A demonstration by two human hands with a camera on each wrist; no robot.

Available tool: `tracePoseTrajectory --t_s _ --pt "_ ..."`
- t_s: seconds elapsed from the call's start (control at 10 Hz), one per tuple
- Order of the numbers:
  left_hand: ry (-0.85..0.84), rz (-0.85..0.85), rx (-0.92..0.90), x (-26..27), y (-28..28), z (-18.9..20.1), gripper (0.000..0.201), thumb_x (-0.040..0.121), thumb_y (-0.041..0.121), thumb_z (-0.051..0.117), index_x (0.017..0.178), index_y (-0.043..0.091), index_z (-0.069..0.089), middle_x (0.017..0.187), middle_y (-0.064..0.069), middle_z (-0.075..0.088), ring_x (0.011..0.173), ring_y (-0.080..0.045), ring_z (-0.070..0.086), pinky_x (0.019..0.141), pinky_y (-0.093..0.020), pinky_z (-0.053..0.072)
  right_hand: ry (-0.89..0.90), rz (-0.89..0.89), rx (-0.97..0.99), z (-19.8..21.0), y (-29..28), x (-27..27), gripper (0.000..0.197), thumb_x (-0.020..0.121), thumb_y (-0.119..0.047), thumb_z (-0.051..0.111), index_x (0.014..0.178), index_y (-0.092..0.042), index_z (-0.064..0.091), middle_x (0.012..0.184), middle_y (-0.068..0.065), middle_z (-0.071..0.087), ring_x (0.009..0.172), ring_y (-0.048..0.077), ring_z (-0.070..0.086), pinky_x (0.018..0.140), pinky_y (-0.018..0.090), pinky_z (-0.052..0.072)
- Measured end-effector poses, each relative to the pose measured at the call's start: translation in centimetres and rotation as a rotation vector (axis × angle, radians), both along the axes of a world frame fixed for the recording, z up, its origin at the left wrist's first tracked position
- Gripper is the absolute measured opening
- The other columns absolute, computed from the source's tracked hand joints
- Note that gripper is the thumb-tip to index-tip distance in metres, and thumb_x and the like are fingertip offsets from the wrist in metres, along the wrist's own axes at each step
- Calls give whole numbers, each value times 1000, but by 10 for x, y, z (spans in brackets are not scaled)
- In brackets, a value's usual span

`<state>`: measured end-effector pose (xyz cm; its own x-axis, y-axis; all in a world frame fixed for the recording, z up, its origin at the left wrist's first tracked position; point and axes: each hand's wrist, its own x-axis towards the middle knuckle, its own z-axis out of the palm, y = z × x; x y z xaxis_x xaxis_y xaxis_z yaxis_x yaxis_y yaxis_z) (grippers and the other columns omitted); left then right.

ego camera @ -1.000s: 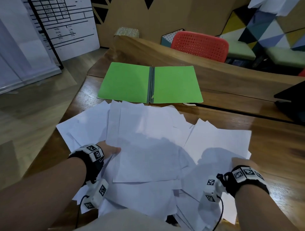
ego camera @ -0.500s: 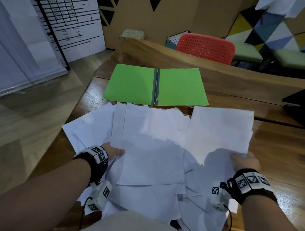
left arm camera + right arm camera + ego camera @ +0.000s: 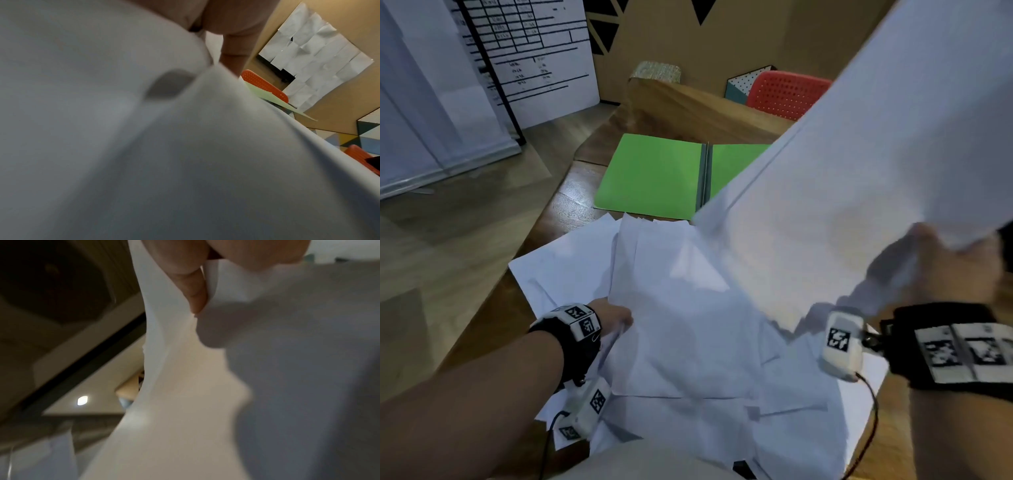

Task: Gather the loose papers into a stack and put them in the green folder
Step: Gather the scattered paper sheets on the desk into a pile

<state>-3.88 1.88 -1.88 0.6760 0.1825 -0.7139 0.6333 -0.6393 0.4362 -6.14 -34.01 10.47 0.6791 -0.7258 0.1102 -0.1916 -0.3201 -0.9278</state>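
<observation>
Loose white papers (image 3: 688, 342) lie scattered over the near part of the wooden table (image 3: 571, 205). The green folder (image 3: 654, 178) lies open and flat beyond them. My right hand (image 3: 941, 270) pinches the near edge of a few white sheets (image 3: 859, 171) and holds them high, tilted up to the right, hiding the folder's right half. In the right wrist view a finger (image 3: 195, 288) presses between the sheets (image 3: 287, 369). My left hand (image 3: 616, 317) grips the left edge of the sheets on the pile; its fingers are tucked under the paper (image 3: 144, 146).
A red perforated chair (image 3: 784, 92) stands behind the table's raised wooden back edge (image 3: 688, 106). A white board with printed tables (image 3: 524, 61) leans at the left over the wooden floor. The table's left edge runs close to my left forearm.
My right hand has lifted its sheets from just above the pile to high at the right, close to the camera. The left hand stays at the pile's left edge.
</observation>
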Motion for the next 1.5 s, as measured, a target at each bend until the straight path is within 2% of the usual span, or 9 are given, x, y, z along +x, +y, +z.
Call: tracePoseTrajectory --t_s 0.1,0.2,0.3,0.5,0.7,0.9,1.0,1.3,1.5 --pt "3 167 -57 -6 -5 10 39 86 8 57 123 -5 54 131 -24 53 121 -36 50 85 -31 47 201 159 42 -28 20 9 48 80 -21 67 119 2 54 111 21 63 101 31 62 85 34 47" --pt "6 311 -200 -3 5 -6 84 77 44 67 143 5 32 149 -17 35 134 -36 37 108 -44 34 562 302 45 -75 63 -7 49 85 -7 63 129 1 43 122 24 59 110 34 58 78 28 39" --pt "-36 205 -247 -3 9 -14 111 44 68 73 136 11 46 140 -10 50 127 -31 48 107 -39 37 764 504 151 -105 103 -23 65 88 -5 58 144 2 26 142 20 44 129 30 45 80 19 35" --pt "-87 132 -178 -6 4 -7 51 80 13 69 126 -1 52 133 -18 55 123 -32 52 89 -26 36 801 464 -68 -116 95 -16 58 85 -15 58 139 -8 41 141 15 47 127 31 47 102 32 38" --pt "-84 118 -157 -2 5 -8 53 81 16 69 128 -1 51 134 -19 54 123 -33 51 93 -29 37 1010 349 -116 -121 38 -8 68 81 -32 64 140 -12 37 137 13 50 120 34 52 98 39 45" --pt "-75 122 -149 -2 6 -9 53 81 17 69 128 0 50 135 -17 54 123 -32 51 93 -29 38 1005 317 -331 -115 31 -6 20 79 -34 61 94 -23 69 107 3 65 97 28 56 93 34 47" --pt "-86 121 -148 -2 6 -10 51 81 17 69 127 1 52 133 -17 55 122 -32 52 91 -28 37 949 427 -281 -120 35 -4 14 84 -24 59 70 -19 59 89 6 65 92 27 60 79 30 48" --pt "-79 112 -128 -2 7 -11 56 79 22 71 128 3 51 133 -16 55 122 -32 52 94 -30 39 912 265 -64 -122 -3 -15 44 80 -13 62 122 -5 55 107 16 61 87 29 55 73 31 44" --pt "-56 97 -121 -2 7 -10 57 79 23 71 129 4 51 133 -16 55 122 -32 52 96 -32 39 949 424 -113 -105 13 -19 30 87 -18 58 111 0 64 98 16 64 88 31 60 77 33 48"
